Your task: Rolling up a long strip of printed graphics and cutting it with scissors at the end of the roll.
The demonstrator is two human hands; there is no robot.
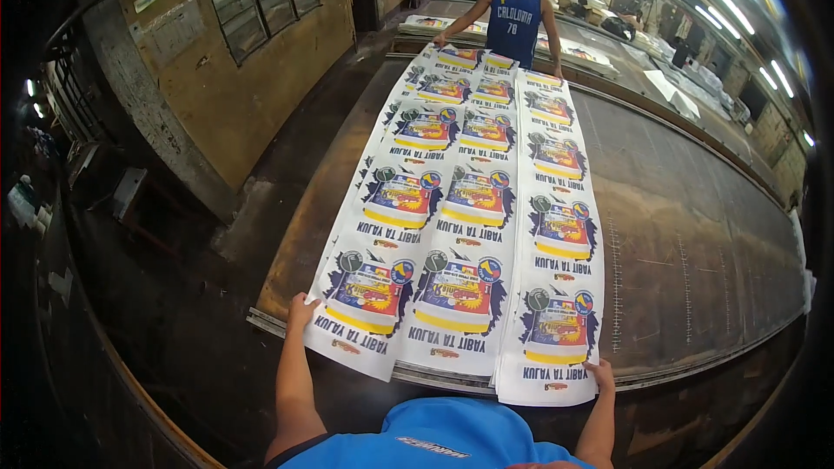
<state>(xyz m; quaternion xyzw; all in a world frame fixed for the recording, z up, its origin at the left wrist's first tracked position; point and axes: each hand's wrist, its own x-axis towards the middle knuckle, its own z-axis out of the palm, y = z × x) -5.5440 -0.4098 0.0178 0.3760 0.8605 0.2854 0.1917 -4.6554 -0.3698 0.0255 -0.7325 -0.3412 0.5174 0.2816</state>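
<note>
Long white printed sheets [456, 247] lie lengthwise over the dark table, covered with repeated red, yellow and blue designs; cloth or paper, I cannot tell. Their near ends hang past the table's front edge. My left hand [301, 309] is closed on the left edge of the left sheet, close to its near corner. At the near right corner of a separate strip [556, 295], my right hand [600, 375] pinches the edge. Across the table a person in a blue sleeveless jersey [519, 22] has both hands at the sheets' far corners.
The dark, worn table [678, 252] stretches away to the right, with a metal rail [261, 321] along its near edge. More long tables with stacked sheets [578, 52] stand behind the person. A yellowish wall [252, 78] with windows is at the left.
</note>
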